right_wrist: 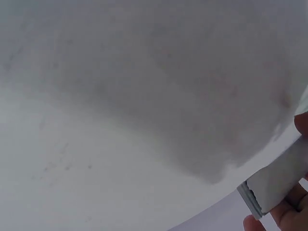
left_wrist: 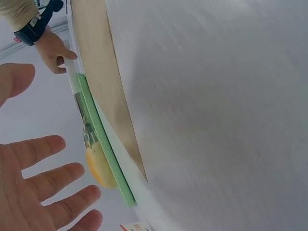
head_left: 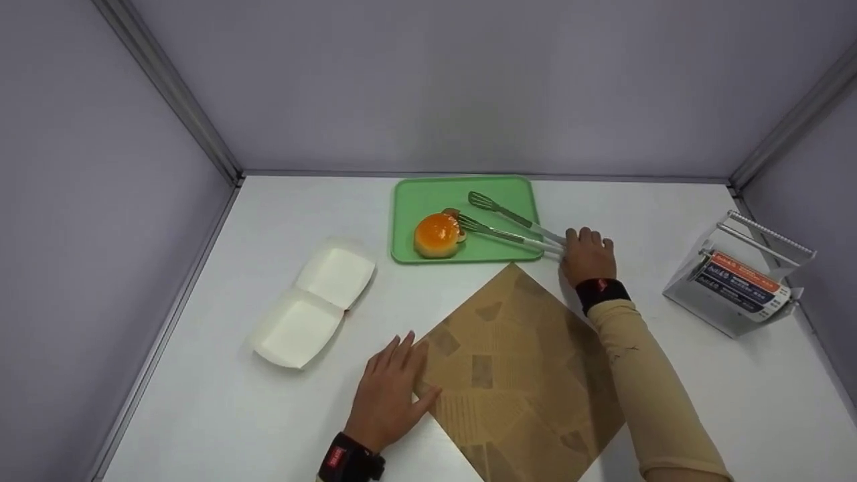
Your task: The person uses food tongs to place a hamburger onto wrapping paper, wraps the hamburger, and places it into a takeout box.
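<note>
My right hand (head_left: 589,258) grips the pale handle end of a pair of tongs (head_left: 512,234) at the tray's right edge. In the right wrist view, fingers (right_wrist: 301,123) and thumb hold the handle (right_wrist: 276,180) from both sides. The two slotted metal heads are spread over a green tray (head_left: 405,194); the nearer one reaches a toy-like burger bun (head_left: 436,234), though contact is unclear. Near the left corner of a square of printed brown paper (head_left: 515,375) is my left hand (head_left: 388,395), fingers extended and holding nothing. In the left wrist view its fingers (left_wrist: 43,149) are spread.
An open white clamshell box (head_left: 315,301) lies on the table to the left. At the right stands a clear dispenser (head_left: 736,281) with a printed box inside. Grey walls (head_left: 469,87) enclose the white table (head_left: 201,402) at the back and sides.
</note>
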{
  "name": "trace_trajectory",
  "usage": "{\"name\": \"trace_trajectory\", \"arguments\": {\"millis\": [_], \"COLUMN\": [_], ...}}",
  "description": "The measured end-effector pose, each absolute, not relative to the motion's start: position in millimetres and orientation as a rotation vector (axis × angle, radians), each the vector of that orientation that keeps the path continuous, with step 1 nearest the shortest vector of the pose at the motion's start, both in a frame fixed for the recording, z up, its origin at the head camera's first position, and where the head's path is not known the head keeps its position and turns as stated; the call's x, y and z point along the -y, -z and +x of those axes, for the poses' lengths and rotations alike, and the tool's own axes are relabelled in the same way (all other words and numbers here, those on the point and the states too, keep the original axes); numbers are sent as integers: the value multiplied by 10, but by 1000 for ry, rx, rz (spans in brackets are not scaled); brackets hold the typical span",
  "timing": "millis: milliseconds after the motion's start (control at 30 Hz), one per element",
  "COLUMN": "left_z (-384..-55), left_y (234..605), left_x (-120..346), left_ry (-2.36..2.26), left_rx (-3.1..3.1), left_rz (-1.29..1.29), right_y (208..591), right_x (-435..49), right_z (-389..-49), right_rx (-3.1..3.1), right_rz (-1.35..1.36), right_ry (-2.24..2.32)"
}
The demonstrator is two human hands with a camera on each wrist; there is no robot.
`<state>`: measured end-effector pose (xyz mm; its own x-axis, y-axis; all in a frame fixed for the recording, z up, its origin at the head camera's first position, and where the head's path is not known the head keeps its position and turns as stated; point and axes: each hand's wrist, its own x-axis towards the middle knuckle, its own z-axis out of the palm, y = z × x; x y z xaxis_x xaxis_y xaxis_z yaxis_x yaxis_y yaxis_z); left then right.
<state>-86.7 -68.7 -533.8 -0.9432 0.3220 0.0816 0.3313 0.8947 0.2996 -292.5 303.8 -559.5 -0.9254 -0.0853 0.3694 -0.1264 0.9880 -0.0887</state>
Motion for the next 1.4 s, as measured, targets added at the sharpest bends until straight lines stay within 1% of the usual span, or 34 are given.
{"name": "trace_trajectory", "arguments": {"millis": [167, 367, 500, 733, 933, 1100, 1400], "left_z": [-865, -873, -880, -898, -885, -899, -905], "left_y": [5348, 5352, 5362, 5352, 5351, 5350, 5350], "left_x": [679, 672, 667, 652, 652, 636, 625], "left_ry": [476, 473, 466, 510, 520, 511, 461], "left_rx": [3038, 3043, 3038, 3008, 2968, 2966, 2966], "left_rz": [-522, -521, -530, -566, -559, -564, -568], "right_y": [5644, 5527, 5446, 5333, 5306, 5330, 5297], "right_x": [-3011, -2984, -2974, -2950, -2887, -2818, -2724], "right_z": [-2935, -2917, -2881, -2787, -2653, -2489, -2237], "right_rx": [2766, 2919, 2966, 2865, 2810, 2725, 2631], "right_rz": [154, 126, 103, 4, -57, -32, 112], "right_ry": [-210, -345, -353, -289, -379, -361, -201]}}
